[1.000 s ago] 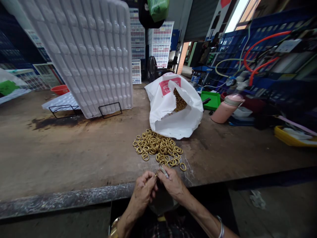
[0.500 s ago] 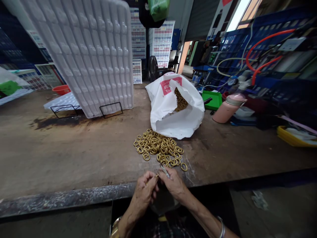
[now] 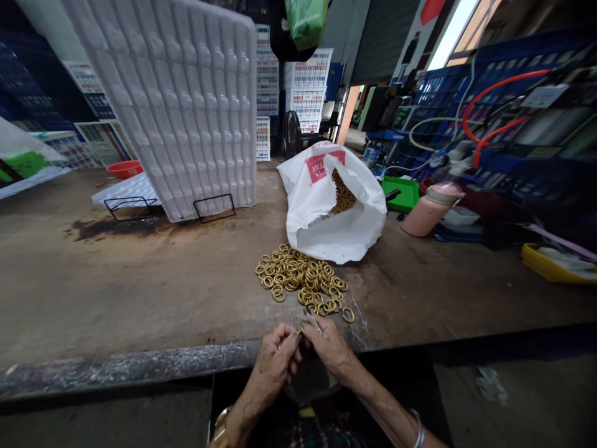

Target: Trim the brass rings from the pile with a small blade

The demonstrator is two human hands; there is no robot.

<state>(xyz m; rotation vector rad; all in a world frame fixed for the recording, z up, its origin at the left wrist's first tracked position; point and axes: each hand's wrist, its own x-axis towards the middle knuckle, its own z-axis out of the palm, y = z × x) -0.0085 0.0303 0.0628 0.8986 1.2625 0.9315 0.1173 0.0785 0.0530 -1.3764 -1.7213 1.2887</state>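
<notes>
The ring pile (image 3: 301,277) lies just beyond my nearer right hand (image 3: 332,353), closed round a slim tool (image 3: 314,323), my left hand (image 3: 274,359) pinching a part-hidden ring (image 3: 299,332)

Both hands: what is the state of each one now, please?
Left hand: closed, pinching a brass-coloured ring.
Right hand: closed on a slim grey tool, fingertips close to the ring.

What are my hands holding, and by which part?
Left hand: apparently a gold ring, pinched at its rim. Right hand: slim grey tool, gripped part unclear.
</notes>
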